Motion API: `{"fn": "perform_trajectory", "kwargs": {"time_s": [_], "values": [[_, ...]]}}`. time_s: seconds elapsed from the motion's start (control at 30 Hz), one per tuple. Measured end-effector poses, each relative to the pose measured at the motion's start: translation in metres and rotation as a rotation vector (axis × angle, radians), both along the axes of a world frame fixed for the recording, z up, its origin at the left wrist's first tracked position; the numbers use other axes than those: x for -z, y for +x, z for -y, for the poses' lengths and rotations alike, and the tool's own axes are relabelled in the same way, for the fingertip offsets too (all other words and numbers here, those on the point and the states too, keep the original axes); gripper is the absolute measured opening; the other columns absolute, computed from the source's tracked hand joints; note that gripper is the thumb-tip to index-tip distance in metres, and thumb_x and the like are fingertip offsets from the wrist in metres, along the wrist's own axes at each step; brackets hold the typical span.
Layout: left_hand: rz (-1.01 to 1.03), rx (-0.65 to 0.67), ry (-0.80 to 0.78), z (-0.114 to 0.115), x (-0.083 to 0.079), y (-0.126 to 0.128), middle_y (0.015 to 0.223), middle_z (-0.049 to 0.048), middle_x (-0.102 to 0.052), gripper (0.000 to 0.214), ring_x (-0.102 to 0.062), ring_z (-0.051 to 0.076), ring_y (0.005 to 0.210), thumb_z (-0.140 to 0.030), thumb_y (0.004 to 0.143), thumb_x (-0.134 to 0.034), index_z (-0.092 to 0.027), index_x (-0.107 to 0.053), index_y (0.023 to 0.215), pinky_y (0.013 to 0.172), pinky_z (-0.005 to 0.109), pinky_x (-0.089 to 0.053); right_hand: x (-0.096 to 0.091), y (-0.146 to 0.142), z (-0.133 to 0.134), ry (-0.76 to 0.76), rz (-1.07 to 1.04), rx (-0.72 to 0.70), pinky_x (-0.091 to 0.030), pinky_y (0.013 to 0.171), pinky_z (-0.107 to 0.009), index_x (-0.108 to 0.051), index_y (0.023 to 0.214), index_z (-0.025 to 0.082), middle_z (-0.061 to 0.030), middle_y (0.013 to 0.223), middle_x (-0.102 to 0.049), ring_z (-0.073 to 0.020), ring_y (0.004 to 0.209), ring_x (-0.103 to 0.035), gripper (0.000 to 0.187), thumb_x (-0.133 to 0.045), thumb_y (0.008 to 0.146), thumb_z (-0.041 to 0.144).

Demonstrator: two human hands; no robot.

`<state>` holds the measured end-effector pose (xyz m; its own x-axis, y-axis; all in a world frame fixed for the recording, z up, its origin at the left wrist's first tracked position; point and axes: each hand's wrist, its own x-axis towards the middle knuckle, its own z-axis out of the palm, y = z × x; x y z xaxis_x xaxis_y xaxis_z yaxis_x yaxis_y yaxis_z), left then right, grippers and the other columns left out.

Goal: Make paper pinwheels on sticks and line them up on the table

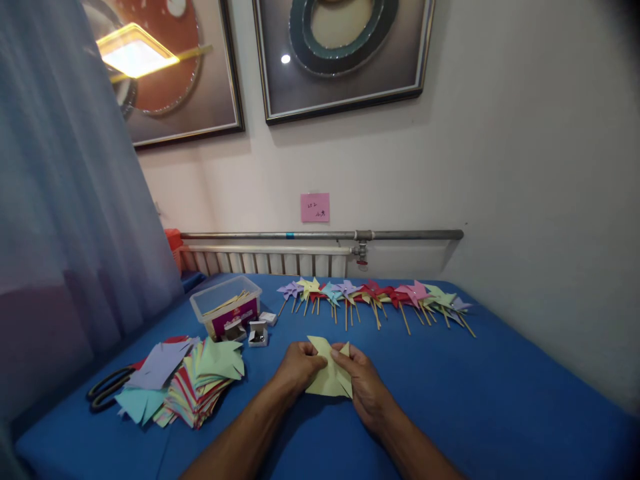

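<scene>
Between my two hands is a pale yellow paper pinwheel blank (327, 381), slit at its corners and held above the blue table. My left hand (299, 367) pinches its left side, thumb on top. On the opposite side my right hand (364, 383) grips it, thumb pressing near the middle where a corner stands up. The fingers beneath the paper are hidden. To the left lies a fanned stack of slit paper squares (200, 383) in several colours, with a lilac sheet (160, 365) and a turquoise one (141, 402) beside it.
Scissors (111, 388) lie partly under the papers. A clear plastic tub (227, 309) holds thin sticks. Before it stand small white boxes, one open box (258, 335) with small dark bits inside. Finished pinwheels (373, 291) on sticks line the table's back. A curtain (80, 167) hangs left.
</scene>
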<state>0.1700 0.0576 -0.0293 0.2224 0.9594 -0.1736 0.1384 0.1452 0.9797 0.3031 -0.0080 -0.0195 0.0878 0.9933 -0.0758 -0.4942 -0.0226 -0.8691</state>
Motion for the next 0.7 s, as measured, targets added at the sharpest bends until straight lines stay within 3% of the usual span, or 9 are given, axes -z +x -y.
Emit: {"fn": "perform_trajectory", "kwargs": {"time_s": [0.2,0.4,0.53,0.7], "values": [[0.025,0.036,-0.005,-0.0011,-0.0001,-0.0015,0.052,-0.0019,-0.058,0.023,-0.049,0.011,0.048,-0.020,0.058,-0.076,-0.018,-0.054,0.058,0.050,0.024,-0.034,0.0076,0.0022,-0.0069,-0.015,0.066,0.064,-0.049,0.058,-0.029,-0.063,0.089,0.021,0.0026,0.066,-0.070,-0.0176,0.056,-0.063,0.048,-0.091,0.056,0.042],[0.040,0.056,0.005,0.0005,-0.0009,-0.0020,0.054,-0.0010,-0.058,0.026,-0.050,0.011,0.048,-0.024,0.057,-0.079,-0.018,-0.054,0.058,0.050,0.024,-0.036,0.0066,0.0044,-0.0074,0.036,0.098,0.077,-0.048,0.059,-0.029,-0.065,0.090,0.022,0.0035,0.067,-0.069,-0.0175,0.058,-0.062,0.044,-0.089,0.061,0.045],[-0.007,0.069,0.078,0.0040,-0.0022,-0.0022,0.050,-0.0032,-0.053,0.023,-0.044,0.009,0.045,-0.021,0.059,-0.075,-0.019,-0.052,0.056,0.047,0.023,-0.031,0.0044,0.0064,-0.0063,0.058,0.124,0.065,-0.043,0.056,-0.026,-0.064,0.079,0.021,0.0035,0.063,-0.065,-0.0141,0.055,-0.056,0.042,-0.085,0.068,0.055],[-0.018,0.089,0.111,0.0054,-0.0035,-0.0029,0.049,-0.0046,-0.050,0.022,-0.040,0.008,0.045,-0.022,0.059,-0.075,-0.019,-0.054,0.055,0.046,0.022,-0.026,0.0112,0.0100,-0.0098,0.064,0.199,0.055,-0.044,0.057,-0.027,-0.062,0.078,0.022,0.0042,0.061,-0.064,-0.0151,0.055,-0.057,0.039,-0.087,0.062,0.048]]}}
